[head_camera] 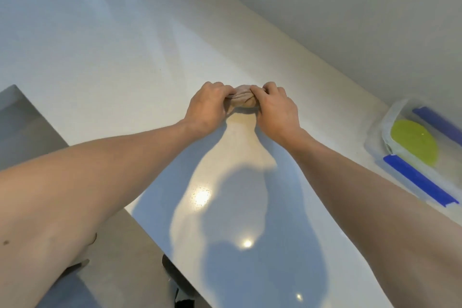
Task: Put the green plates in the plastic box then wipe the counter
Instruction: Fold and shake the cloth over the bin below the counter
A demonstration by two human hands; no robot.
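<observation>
The surface (150, 62) is glossy white with faint speckles, the bunched-up cloth (241, 99) is a pale pinkish beige, the plate (415, 142) is lime green, and the clear plastic box (375, 137) has bright blue clips (420, 180).

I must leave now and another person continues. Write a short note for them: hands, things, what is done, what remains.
Left hand and right hand: both pinch one bunched beige cloth on the white counter.
Plastic box: at the right, by the wall, a green plate inside, blue clips open.
Done: no plate is left out in view.
Left: wipe the counter.
</observation>
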